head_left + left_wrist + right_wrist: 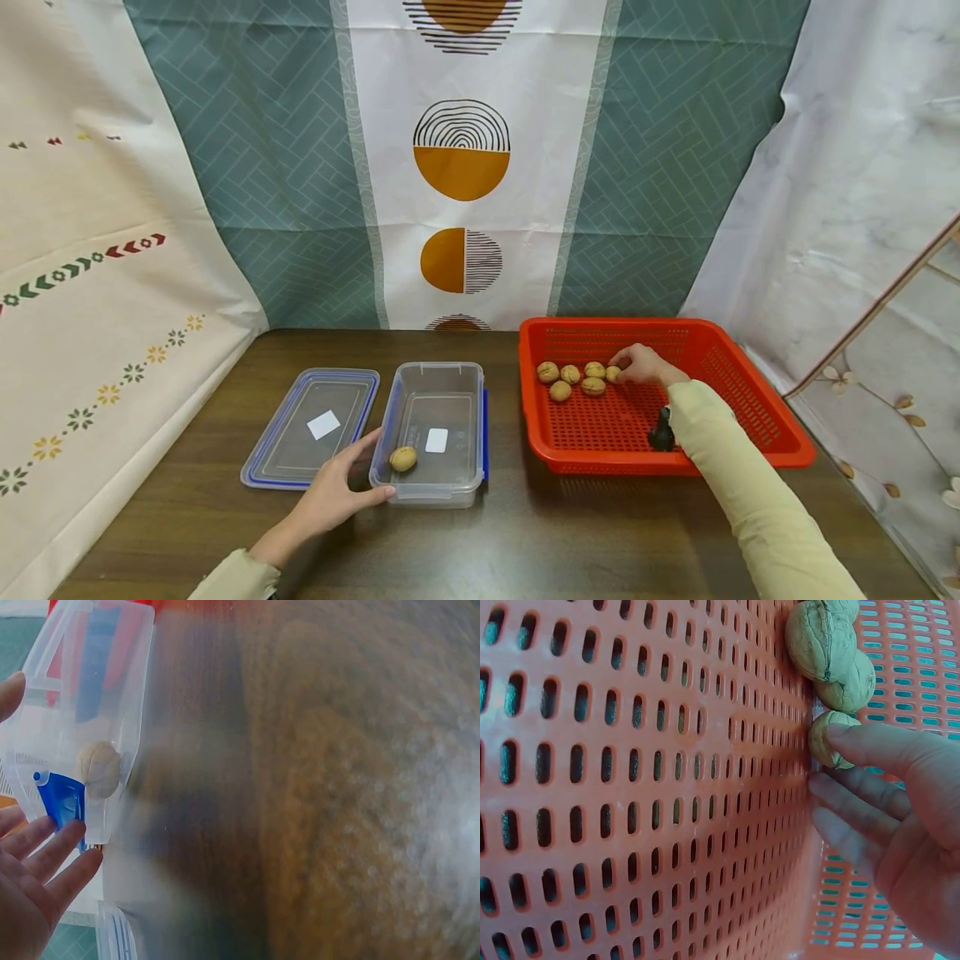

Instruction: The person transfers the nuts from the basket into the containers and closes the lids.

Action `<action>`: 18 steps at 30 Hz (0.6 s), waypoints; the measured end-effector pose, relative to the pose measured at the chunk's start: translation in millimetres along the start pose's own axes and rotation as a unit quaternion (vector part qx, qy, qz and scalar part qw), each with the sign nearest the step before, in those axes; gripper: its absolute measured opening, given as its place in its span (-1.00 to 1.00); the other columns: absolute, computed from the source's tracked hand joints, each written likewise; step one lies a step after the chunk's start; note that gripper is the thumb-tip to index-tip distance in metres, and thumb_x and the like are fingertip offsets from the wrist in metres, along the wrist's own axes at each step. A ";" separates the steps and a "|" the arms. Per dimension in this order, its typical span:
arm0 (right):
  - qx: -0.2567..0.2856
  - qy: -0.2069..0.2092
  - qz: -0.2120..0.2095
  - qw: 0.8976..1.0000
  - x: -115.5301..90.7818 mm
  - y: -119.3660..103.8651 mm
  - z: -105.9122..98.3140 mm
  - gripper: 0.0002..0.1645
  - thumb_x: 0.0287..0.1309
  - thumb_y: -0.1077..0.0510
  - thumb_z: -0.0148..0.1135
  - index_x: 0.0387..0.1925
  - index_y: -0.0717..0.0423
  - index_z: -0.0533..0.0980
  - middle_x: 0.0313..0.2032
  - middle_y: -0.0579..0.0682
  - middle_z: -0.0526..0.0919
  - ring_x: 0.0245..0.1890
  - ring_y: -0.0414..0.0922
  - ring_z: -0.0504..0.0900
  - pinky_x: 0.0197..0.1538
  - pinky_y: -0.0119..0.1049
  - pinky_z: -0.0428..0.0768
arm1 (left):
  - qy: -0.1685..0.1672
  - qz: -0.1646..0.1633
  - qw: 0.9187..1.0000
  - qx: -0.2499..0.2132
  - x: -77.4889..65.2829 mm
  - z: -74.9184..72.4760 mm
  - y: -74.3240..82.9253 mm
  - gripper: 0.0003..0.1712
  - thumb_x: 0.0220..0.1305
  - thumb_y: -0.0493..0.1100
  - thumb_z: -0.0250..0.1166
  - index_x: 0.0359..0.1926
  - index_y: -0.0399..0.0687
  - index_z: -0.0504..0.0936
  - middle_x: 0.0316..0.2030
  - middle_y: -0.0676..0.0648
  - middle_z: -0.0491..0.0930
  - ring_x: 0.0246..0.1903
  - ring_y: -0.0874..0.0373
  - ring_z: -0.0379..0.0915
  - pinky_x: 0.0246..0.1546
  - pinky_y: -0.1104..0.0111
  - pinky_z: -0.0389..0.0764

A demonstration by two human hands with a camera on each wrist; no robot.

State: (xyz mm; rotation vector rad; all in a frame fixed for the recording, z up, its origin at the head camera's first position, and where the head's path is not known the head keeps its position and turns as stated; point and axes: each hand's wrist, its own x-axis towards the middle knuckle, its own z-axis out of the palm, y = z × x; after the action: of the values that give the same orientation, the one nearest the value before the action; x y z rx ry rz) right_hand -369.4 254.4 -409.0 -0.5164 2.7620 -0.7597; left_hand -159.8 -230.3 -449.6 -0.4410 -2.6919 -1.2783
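Observation:
My right hand [643, 367] reaches into the red perforated basket [600, 463] and pinches a walnut [826, 741]; in the right wrist view the thumb lies on its shell and the fingers are beside it. Several other walnuts [593, 387] sit close by on the basket floor, to the left. My left hand [332, 497] touches the clear plastic container [442, 410] at its near left side, thumb at the front corner. Its fingers extend along the blue latch [63, 799] in the left wrist view. One walnut [402, 458] lies inside the container, near its front left corner.
Left of the container, the clear lid [322, 454] with a blue seal lies flat on the dark wooden table [480, 554]. A patterned curtain [465, 275] hangs behind the table. More printed cloth [112, 333] borders the left side.

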 end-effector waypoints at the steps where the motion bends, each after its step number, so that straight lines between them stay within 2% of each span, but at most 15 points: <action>1: -0.005 0.003 -0.002 1.000 0.4 0.8 0.7 -0.62 0.03 0.32 0.22 -0.08 0.45 0.49 -0.13 0.32 0.56 -0.10 0.19 0.50 -0.11 -0.05 0.53 | 0.000 -0.001 1.000 0.000 -0.1 0.2 0.1 -0.05 -0.09 0.01 0.44 0.29 -0.19 0.22 0.09 -0.27 0.43 -0.02 -0.11 0.45 -0.07 0.08 0.49; 7: 0.007 0.008 -0.004 1.000 2.2 5.4 0.3 -0.64 -0.04 0.32 0.26 -0.14 0.42 0.52 -0.20 0.28 0.60 -0.18 0.14 0.54 -0.18 -0.09 0.56 | 0.000 -0.001 1.000 0.006 0.2 0.1 0.6 -0.05 -0.10 0.02 0.44 0.28 -0.19 0.22 0.10 -0.27 0.41 -0.01 -0.10 0.44 -0.07 0.12 0.50; 9: 0.019 0.004 -0.014 1.000 5.2 12.3 -0.8 -0.65 -0.07 0.28 0.30 -0.17 0.37 0.55 -0.26 0.22 0.63 -0.25 0.07 0.56 -0.25 -0.14 0.57 | -0.001 -0.001 1.000 0.005 0.4 0.0 0.5 -0.05 -0.09 0.01 0.44 0.29 -0.20 0.22 0.10 -0.27 0.41 -0.02 -0.09 0.45 -0.07 0.14 0.51; 10: 0.031 0.002 -0.034 0.999 9.2 20.4 -0.3 -0.66 -0.09 0.25 0.33 -0.20 0.32 0.58 -0.30 0.17 0.64 -0.31 0.02 0.57 -0.31 -0.19 0.58 | -0.001 -0.002 1.000 0.002 0.4 -0.1 0.4 -0.05 -0.09 0.01 0.44 0.29 -0.20 0.22 0.10 -0.27 0.42 -0.02 -0.09 0.45 -0.07 0.15 0.51; 13: 0.041 -0.007 -0.042 0.998 12.6 28.1 -1.5 -0.66 -0.14 0.22 0.37 -0.23 0.27 0.60 -0.33 0.12 0.66 -0.35 -0.02 0.58 -0.34 -0.21 0.57 | -0.004 -0.003 1.000 -0.003 0.3 0.0 -0.1 -0.05 -0.09 0.01 0.44 0.29 -0.20 0.21 0.09 -0.26 0.43 -0.02 -0.08 0.46 -0.07 0.15 0.51; 15: 0.038 -0.006 -0.040 0.998 11.7 26.2 -2.0 -0.66 -0.13 0.23 0.35 -0.23 0.29 0.59 -0.32 0.15 0.65 -0.33 0.01 0.58 -0.33 -0.19 0.57 | -0.006 -0.004 1.000 -0.005 0.3 0.0 -0.5 -0.05 -0.08 0.02 0.43 0.29 -0.19 0.21 0.09 -0.26 0.43 -0.02 -0.08 0.46 -0.07 0.13 0.50; 18: 0.025 -0.003 -0.008 1.000 2.5 9.4 -5.9 -0.65 -0.06 0.28 0.28 -0.17 0.39 0.55 -0.23 0.24 0.62 -0.22 0.12 0.55 -0.23 -0.11 0.57 | -0.008 -0.006 1.000 -0.007 0.1 0.0 -1.4 -0.05 -0.08 0.03 0.43 0.29 -0.19 0.20 0.09 -0.27 0.42 -0.02 -0.09 0.45 -0.06 0.11 0.49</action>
State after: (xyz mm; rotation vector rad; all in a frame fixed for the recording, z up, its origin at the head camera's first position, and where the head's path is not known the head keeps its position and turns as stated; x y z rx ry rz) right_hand -376.1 263.6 -409.3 -0.5317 2.7288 -0.8273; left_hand -160.3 -231.1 -450.6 -0.4398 -2.7032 -1.3033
